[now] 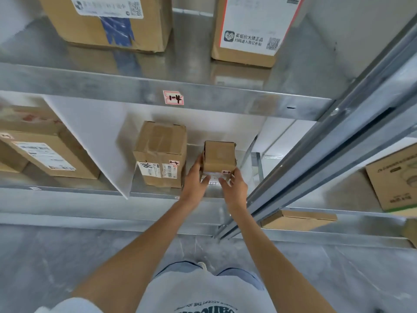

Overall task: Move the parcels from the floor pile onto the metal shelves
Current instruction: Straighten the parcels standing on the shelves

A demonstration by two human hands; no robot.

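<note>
A small brown cardboard parcel (219, 156) with a white label and a red "2-4" tag sits on the second metal shelf (158, 192), near its right end. My left hand (194, 179) grips the parcel's left side. My right hand (234, 185) touches its lower right corner, fingers over the label. Just to the left stands a taller taped parcel (161, 152), also tagged "2-4". The floor pile is out of view.
The shelf above, tagged "1-4" (173, 97), holds two big boxes (106, 21) (255, 28). A white divider panel (90, 136) separates a labelled box (42, 150) at left. A steel upright (327, 143) runs diagonally at right, with more boxes (394, 177) (297, 219) beyond it.
</note>
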